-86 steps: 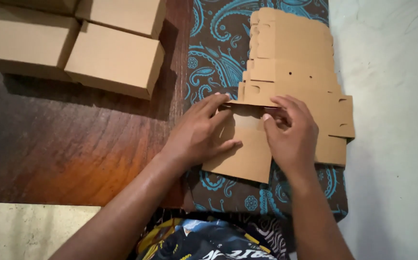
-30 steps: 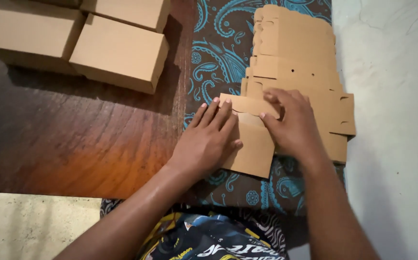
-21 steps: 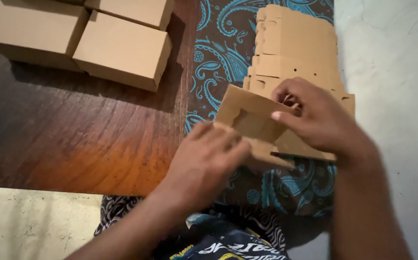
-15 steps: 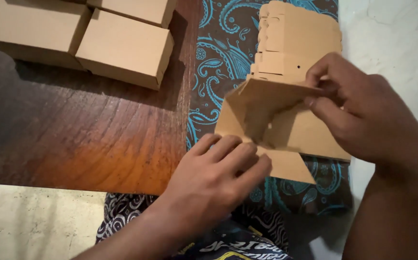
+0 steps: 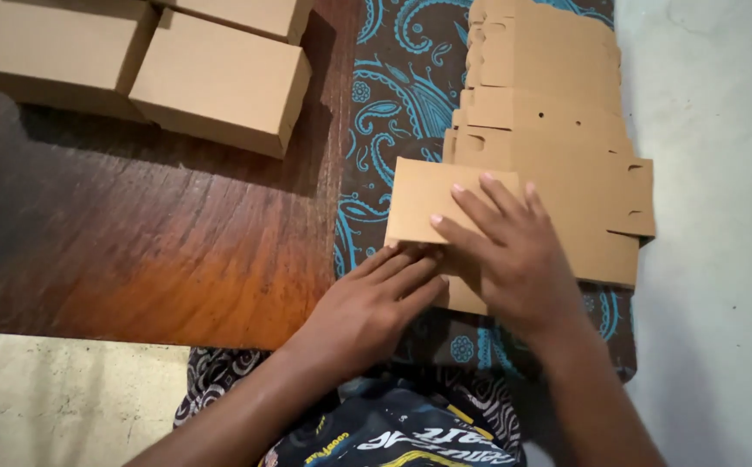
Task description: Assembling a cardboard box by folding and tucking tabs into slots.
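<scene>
I am pressing my left hand (image 5: 367, 307) flat, grip open, on the near edge of the folded cardboard piece (image 5: 424, 203) in the middle of the frame. My right hand (image 5: 506, 246), open too, is lying on top. It looks light and bendy; edges seem best to hold. Flat cardboard stack (image 5: 549, 104) is sitting upper right, finished boxes (image 5: 220, 82) upper left.

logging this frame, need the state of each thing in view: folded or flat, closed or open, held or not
cardboard blank: folded over, pressed flat under both hands
right hand: palm down, fingers spread on the blank
left hand: palm down, fingertips on the blank's near edge
stack of flat blanks: unfolded, lying flat on the patterned cloth
assembled boxes: closed, side by side on the wooden table
</scene>
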